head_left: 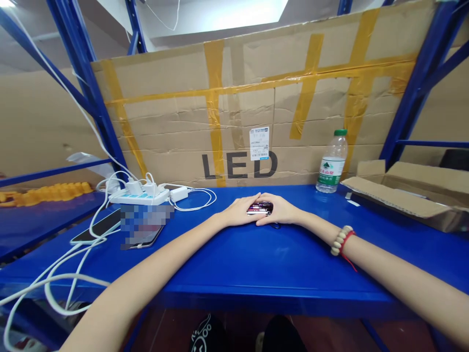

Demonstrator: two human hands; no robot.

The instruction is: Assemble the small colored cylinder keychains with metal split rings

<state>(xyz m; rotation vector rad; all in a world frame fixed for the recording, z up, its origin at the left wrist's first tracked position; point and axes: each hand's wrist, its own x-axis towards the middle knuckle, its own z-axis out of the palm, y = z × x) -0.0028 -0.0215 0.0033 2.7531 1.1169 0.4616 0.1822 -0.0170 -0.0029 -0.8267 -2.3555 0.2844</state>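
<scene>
On the smooth blue tabletop (234, 264), the fingers of the left hand (239, 210) are curled around shiny purple-and-silver slender items (259, 209), also grasped by the fingers of the right hand (282, 209); even pressure from both sides should be applied.

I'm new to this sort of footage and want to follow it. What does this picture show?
There's no machine here, just a person's bare left hand and right hand. A head-worn camera took this single view, looking forward and down. The hands cup around small, shiny, dark-red and silver objects on a blue tabletop; too much is covered to identify them. To the left are a white plastic power strip, white cables and a dark-screened phone. To the right are a clear plastic bottle and an open brown cardboard box.
</scene>
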